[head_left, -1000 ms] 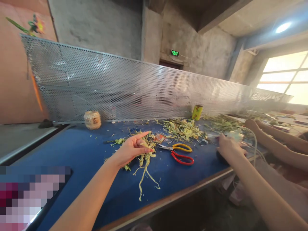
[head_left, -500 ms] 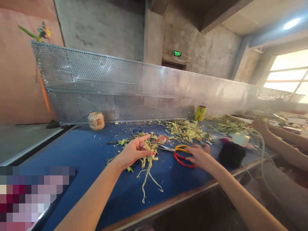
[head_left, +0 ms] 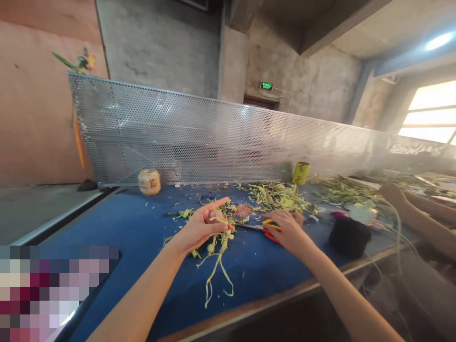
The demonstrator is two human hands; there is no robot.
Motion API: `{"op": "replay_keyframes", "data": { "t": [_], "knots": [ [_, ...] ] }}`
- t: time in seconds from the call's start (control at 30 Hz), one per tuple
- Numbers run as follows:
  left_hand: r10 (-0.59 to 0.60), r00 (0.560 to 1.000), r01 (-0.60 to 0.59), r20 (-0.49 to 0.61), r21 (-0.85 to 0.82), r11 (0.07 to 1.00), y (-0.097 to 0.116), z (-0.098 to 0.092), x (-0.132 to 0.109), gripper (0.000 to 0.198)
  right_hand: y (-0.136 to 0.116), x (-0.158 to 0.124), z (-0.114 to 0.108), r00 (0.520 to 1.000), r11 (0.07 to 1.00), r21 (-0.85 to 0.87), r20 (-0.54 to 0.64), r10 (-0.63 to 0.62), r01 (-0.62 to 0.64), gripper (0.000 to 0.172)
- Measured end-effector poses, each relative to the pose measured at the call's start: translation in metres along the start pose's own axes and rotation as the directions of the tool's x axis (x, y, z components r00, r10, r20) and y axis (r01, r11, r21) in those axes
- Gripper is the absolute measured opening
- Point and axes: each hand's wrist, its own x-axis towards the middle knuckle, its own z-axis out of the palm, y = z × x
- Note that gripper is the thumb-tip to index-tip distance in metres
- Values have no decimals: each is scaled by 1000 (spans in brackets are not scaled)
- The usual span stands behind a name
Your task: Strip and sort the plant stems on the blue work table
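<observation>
My left hand (head_left: 202, 227) pinches a pale green braided strand of dried plant fibre (head_left: 213, 244) between thumb and fingers, the index finger stretched out. Two loose tails (head_left: 210, 280) of the strand hang toward the table's front edge. To the right, my right hand (head_left: 287, 230) is closed over the handles of a pair of scissors (head_left: 255, 227), one handle yellow and one red. Its fingertips are partly hidden. The scissor blades point left, toward the strand, and look closed. Plant scraps (head_left: 185, 213) lie behind and beside my left hand.
On the blue tabletop (head_left: 117, 256) a heap of dried leaves (head_left: 278, 195) lies beyond the scissors. A pale woven jar (head_left: 149, 182), a yellow-green can (head_left: 301, 173) and a perforated metal screen (head_left: 199, 137) stand behind. At right are a black bundle (head_left: 350, 236) and another person's arm (head_left: 420, 209).
My right hand has moved left and closed over the scissor handles, which now look narrower and more covered. My left hand keeps its pinch on the strand. The view has shifted slightly.
</observation>
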Motion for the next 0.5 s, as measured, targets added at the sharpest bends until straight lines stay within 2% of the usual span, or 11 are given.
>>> {"op": "replay_keyframes", "data": {
  "t": [0.07,0.1,0.17,0.23,0.3,0.37,0.4,0.5],
  "knots": [
    [24,1000,-24,-9,-12,1000,-1,-1,0,81,-40,11,-5,999,943,332,21,-24,16,24],
    [34,999,-34,-15,-19,999,0,-3,-1,80,-58,17,-6,998,861,508,51,-47,14,26],
    [64,997,-66,-36,-40,997,4,-6,-2,79,-85,31,-5,975,597,799,185,-120,-78,34],
    [125,989,-129,-79,-50,990,11,-12,-5,77,-101,46,-2,901,379,891,358,-243,-252,36],
    [194,970,-197,-146,-11,980,19,-19,-8,78,-108,62,3,819,251,879,472,-326,-406,35],
    [222,953,-213,-205,68,975,27,-27,-11,82,-111,76,7,767,207,849,528,-365,-486,31],
    [224,948,-204,-228,109,973,31,-32,-12,84,-113,81,9,753,216,840,541,-374,-497,28],
    [199,946,-151,-256,197,969,36,-44,-14,86,-118,92,16,756,281,841,540,-369,-463,20]
  ]
}}
